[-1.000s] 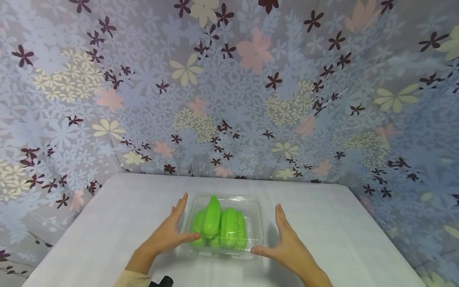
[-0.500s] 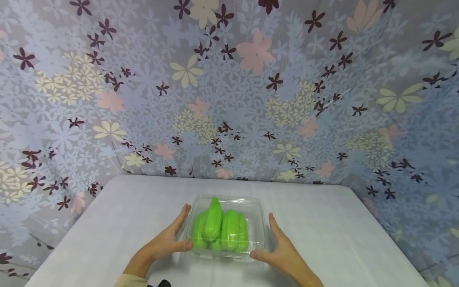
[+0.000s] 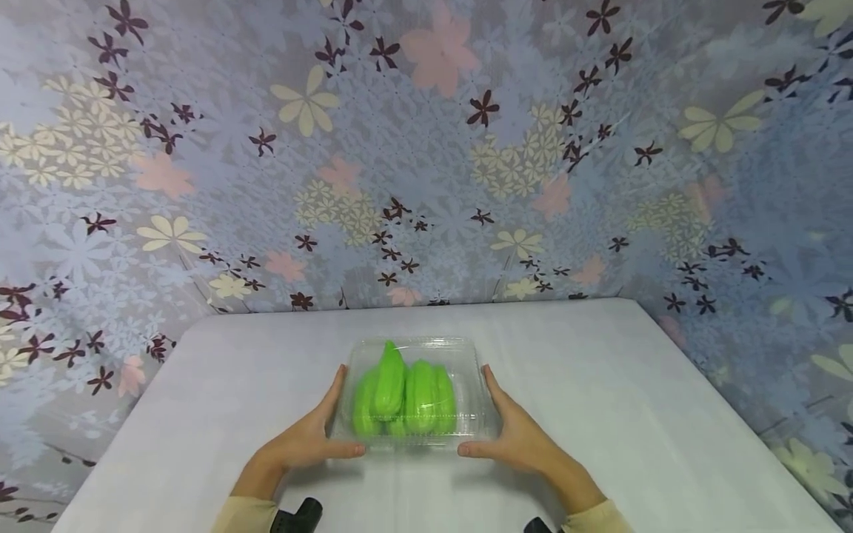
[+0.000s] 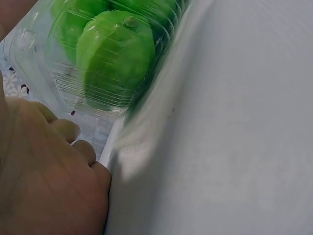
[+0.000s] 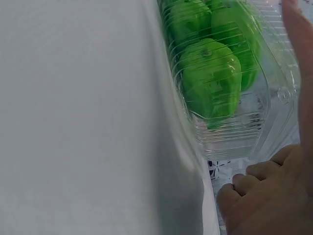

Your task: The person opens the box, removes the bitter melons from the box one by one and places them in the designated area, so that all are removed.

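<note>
A clear plastic clamshell box (image 3: 469,385) with ribbed walls sits on the white table. Inside lie several bright green, lobed pieces (image 3: 420,398) shaped like fruit or vegetables; their exact kind is unclear. My left hand (image 3: 308,442) holds the box's left end, fingers along the side and thumb across the near corner. On the opposite end my right hand (image 3: 524,438) grips in the same manner, its thumb at the near edge. In the left wrist view, bent fingers (image 4: 68,131) are beside the box's lower corner. The right wrist view has similarly bent fingers (image 5: 244,182).
The white-covered table (image 3: 640,414) extends to both sides of the box and in front of it. Behind rises a wall with flowered paper (image 3: 426,148). Black wrist gear (image 3: 298,516) shows at the lower edge.
Both hands have closed in from either side and now meet the box's ends. The head view has tilted a little downward. The box has stayed in place on the table.
</note>
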`<state>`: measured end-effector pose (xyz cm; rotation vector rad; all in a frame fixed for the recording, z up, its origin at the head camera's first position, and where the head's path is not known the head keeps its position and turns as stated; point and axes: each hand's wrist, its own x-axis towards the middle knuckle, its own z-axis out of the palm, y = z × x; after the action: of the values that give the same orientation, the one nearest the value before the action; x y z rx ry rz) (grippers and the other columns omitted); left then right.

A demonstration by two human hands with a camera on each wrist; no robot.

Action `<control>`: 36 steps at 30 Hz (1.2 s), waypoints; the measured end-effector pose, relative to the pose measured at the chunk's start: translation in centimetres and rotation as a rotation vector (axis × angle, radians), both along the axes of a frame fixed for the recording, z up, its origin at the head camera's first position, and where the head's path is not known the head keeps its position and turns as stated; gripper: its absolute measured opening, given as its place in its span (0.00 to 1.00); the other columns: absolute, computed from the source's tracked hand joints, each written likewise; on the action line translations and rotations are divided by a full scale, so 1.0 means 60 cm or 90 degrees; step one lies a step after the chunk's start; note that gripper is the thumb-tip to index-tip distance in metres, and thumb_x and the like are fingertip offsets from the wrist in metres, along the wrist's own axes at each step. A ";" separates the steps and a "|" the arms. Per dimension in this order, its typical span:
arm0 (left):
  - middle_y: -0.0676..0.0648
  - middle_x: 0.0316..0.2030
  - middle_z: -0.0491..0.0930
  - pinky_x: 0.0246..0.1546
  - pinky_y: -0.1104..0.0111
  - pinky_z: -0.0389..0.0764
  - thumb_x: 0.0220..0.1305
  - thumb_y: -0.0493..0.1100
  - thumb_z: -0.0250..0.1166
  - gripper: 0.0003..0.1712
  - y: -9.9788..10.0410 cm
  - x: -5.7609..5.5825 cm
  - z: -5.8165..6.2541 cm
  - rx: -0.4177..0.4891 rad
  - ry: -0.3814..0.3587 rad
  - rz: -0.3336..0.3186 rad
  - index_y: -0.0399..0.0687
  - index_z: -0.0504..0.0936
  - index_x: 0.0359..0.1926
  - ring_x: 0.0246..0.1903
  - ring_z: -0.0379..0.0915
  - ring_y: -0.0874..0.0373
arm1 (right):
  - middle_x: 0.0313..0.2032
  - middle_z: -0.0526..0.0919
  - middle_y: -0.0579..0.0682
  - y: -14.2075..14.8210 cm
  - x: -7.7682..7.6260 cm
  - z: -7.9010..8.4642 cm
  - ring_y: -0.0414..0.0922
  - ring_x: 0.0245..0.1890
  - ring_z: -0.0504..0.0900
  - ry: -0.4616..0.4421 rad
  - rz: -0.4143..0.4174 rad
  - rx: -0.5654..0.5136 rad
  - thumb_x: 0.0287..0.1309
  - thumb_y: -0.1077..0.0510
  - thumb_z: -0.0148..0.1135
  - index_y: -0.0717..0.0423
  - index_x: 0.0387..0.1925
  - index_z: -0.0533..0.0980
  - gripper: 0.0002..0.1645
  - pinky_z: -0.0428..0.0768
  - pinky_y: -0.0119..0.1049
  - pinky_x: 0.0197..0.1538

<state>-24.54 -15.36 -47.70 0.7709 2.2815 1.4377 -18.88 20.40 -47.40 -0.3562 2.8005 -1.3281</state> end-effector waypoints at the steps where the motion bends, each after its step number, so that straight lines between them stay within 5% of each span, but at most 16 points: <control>1: 0.42 0.78 0.20 0.69 0.37 0.32 0.55 0.45 0.78 0.76 0.002 -0.001 0.001 0.002 0.001 0.002 0.47 0.22 0.79 0.75 0.16 0.39 | 0.78 0.43 0.58 0.002 -0.001 0.000 0.63 0.75 0.49 0.000 0.000 -0.001 0.42 0.39 0.81 0.56 0.81 0.37 0.80 0.52 0.63 0.71; 14: 0.45 0.77 0.16 0.68 0.34 0.35 0.59 0.49 0.74 0.74 0.007 0.010 0.004 -0.032 -0.028 0.033 0.57 0.18 0.78 0.74 0.17 0.36 | 0.78 0.43 0.48 -0.002 -0.010 -0.008 0.56 0.76 0.48 -0.019 -0.004 -0.041 0.43 0.35 0.79 0.51 0.81 0.39 0.77 0.51 0.56 0.73; 21: 0.44 0.79 0.23 0.69 0.36 0.43 0.58 0.56 0.75 0.74 0.022 0.011 0.005 -0.072 -0.020 0.067 0.56 0.21 0.79 0.75 0.28 0.35 | 0.78 0.46 0.54 -0.001 -0.005 -0.008 0.59 0.75 0.50 -0.026 -0.027 -0.034 0.43 0.34 0.79 0.49 0.81 0.40 0.77 0.52 0.59 0.72; 28: 0.45 0.78 0.20 0.68 0.34 0.41 0.65 0.58 0.66 0.67 0.027 0.011 0.001 -0.080 -0.019 0.061 0.53 0.20 0.78 0.75 0.25 0.37 | 0.77 0.47 0.58 0.002 -0.002 -0.008 0.60 0.75 0.50 -0.031 -0.029 -0.042 0.43 0.34 0.79 0.48 0.81 0.39 0.77 0.53 0.59 0.72; 36: 0.45 0.78 0.23 0.69 0.39 0.42 0.59 0.58 0.73 0.74 0.025 0.013 -0.006 -0.097 0.001 0.076 0.52 0.20 0.78 0.76 0.27 0.39 | 0.77 0.48 0.60 0.001 -0.002 -0.008 0.61 0.75 0.50 -0.034 -0.023 -0.045 0.44 0.33 0.79 0.49 0.81 0.39 0.77 0.52 0.59 0.72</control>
<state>-23.78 -13.85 -48.08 0.5999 2.4414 1.2930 -19.03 20.46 -47.89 -0.2702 2.7348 -1.4255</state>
